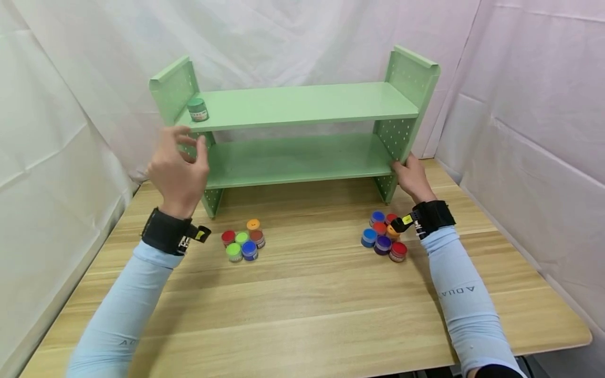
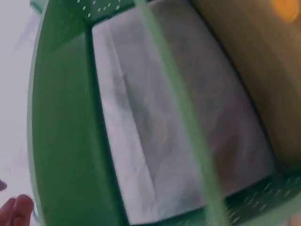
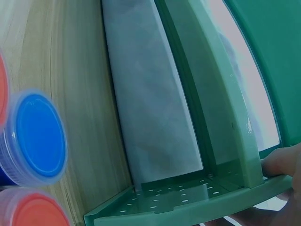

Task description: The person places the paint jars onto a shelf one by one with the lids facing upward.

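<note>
A light green two-tier shelf (image 1: 302,107) stands at the back of the table. One small paint jar with a dark green lid (image 1: 197,109) sits at the left end of its upper tier. My left hand (image 1: 179,168) is raised before the shelf's left side, just below that jar, fingers bent loosely and nothing between them. In the left wrist view only a few of its fingertips (image 2: 19,209) show at the lower left. My right hand (image 1: 413,177) grips the shelf's right side panel (image 3: 197,209) near the lower tier, thumb inside and the other fingers partly hidden behind the panel.
On the table (image 1: 302,304), a left cluster of small jars (image 1: 249,250) has red, green, orange, brown and blue lids. A right cluster (image 1: 382,244), with blue, red, orange and purple lids, lies close by my right wrist. White cloth (image 1: 293,42) hangs behind and at both sides.
</note>
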The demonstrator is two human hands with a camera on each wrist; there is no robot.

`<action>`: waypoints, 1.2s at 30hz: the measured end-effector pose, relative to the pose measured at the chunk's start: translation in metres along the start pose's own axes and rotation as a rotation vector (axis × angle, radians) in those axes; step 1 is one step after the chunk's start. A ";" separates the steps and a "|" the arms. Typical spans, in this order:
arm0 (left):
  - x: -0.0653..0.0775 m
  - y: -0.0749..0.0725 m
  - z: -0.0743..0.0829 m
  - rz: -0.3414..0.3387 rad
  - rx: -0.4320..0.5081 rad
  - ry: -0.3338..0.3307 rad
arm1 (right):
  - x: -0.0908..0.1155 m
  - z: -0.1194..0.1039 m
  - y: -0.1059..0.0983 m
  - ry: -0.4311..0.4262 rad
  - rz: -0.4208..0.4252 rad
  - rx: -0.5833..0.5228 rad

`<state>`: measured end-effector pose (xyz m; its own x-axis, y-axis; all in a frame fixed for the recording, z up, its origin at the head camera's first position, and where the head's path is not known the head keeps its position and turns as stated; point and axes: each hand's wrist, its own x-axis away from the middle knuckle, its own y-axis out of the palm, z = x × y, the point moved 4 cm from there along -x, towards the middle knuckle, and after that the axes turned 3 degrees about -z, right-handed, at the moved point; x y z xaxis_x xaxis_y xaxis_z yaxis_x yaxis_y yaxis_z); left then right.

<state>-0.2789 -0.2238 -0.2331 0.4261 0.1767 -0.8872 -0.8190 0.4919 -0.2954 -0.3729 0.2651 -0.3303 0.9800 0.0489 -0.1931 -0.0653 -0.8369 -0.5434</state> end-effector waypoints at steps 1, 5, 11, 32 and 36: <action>0.005 0.003 0.000 -0.017 0.018 0.028 | 0.000 0.000 0.000 0.000 0.000 -0.002; 0.025 0.025 -0.004 -0.297 0.040 0.154 | -0.001 0.001 -0.001 -0.008 0.003 -0.008; 0.059 0.057 -0.014 -0.915 0.043 0.211 | -0.002 0.004 0.002 -0.002 0.001 0.003; 0.101 0.079 -0.031 -1.397 -0.033 0.098 | -0.003 -0.003 0.002 0.011 -0.002 -0.004; 0.104 0.082 -0.031 -1.394 -0.025 0.093 | -0.004 -0.003 0.002 0.018 0.003 0.001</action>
<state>-0.3133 -0.1915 -0.3600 0.8596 -0.4968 0.1194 0.2460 0.1978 -0.9489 -0.3762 0.2620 -0.3286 0.9831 0.0366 -0.1796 -0.0683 -0.8363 -0.5440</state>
